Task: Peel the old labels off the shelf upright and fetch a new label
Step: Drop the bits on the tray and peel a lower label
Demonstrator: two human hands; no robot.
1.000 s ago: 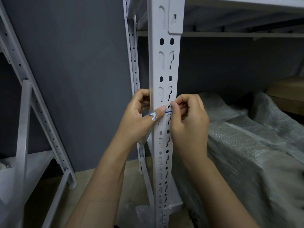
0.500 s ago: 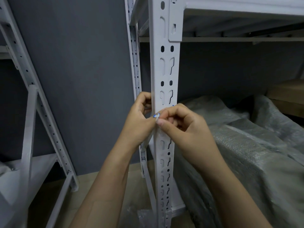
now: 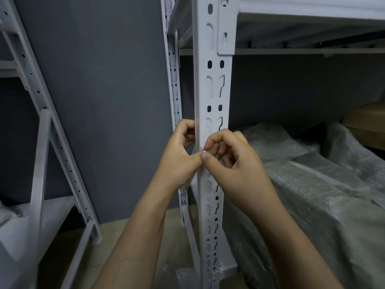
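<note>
A white slotted shelf upright (image 3: 213, 86) runs down the middle of the view. My left hand (image 3: 179, 155) is curled at the upright's left edge, its thumb reaching the front face. My right hand (image 3: 231, 161) is in front of the upright, thumb and forefinger pinching a small white-and-blue label scrap (image 3: 202, 150) right where the two thumbs meet. Most of the scrap is hidden by the fingers. Whether my left thumb also holds the scrap cannot be made out.
A bulky load wrapped in bubble wrap (image 3: 312, 184) fills the lower shelf on the right, with a cardboard box (image 3: 366, 126) behind it. A shelf board (image 3: 302, 21) sits above. A second white rack (image 3: 43, 159) stands at the left against the grey wall.
My right hand moved from the upright's right side across its front to the left thumb. The label piece that stuck out on the left thumb is now pinched between the fingers.
</note>
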